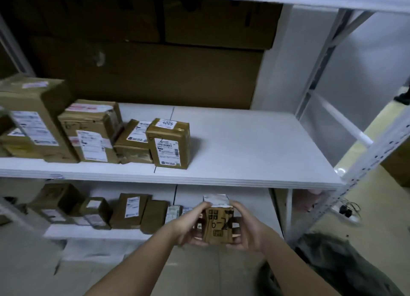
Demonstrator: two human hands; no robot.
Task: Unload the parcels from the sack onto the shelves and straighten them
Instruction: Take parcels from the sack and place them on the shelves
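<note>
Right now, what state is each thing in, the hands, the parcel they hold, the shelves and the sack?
Left hand: grips small parcel.
Right hand: grips it too.
Small parcel: held upright, off the shelves.
Middle shelf: parcels left, right part bare.
Lower shelf: parcel row.
Sack: slumped on floor.

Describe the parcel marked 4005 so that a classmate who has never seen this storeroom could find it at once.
Find the white middle shelf of the metal rack. A row of brown taped parcels runs along its left half; the 4005 parcel stands upright at the row's right end, beside bare shelf. It alone has a small white sticker reading 4005 on top.
</note>
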